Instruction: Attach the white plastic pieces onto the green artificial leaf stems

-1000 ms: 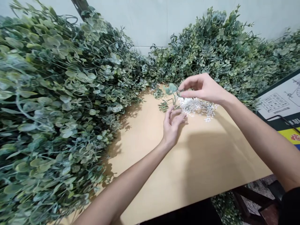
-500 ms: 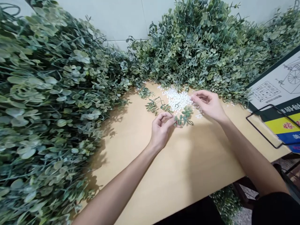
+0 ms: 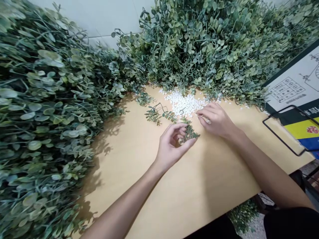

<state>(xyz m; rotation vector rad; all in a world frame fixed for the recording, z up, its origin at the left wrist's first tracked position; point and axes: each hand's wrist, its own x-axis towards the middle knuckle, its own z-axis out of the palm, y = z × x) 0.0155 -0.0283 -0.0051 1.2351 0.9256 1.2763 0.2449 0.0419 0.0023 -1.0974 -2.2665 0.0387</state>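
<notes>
A small green sprig of artificial leaves [image 3: 190,131] is at the fingertips of my left hand [image 3: 171,142]. This hand is open, thumb stretched away from the curled fingers, and whether it touches the sprig is unclear. To the right, my right hand [image 3: 215,120] has its fingertips pinched together beside a pile of small white pieces [image 3: 183,104]. Whatever lies in that pinch is too small to make out. Another leafy sprig [image 3: 153,114] with a curved stem rests on the table left of the pile.
Heaps of artificial foliage [image 3: 50,116] cover the table's left side, and more foliage [image 3: 189,43] is piled along the back wall. At the right stand a printed cardboard box [image 3: 286,91] and a black wire frame [image 3: 281,132]. The wooden table's [image 3: 159,202] front edge runs diagonally.
My left thumb has moved away from the fingers, opening that hand, and the sprig now sits lower and nearer the palm. My right hand has come down and slightly left. The view has shifted a little.
</notes>
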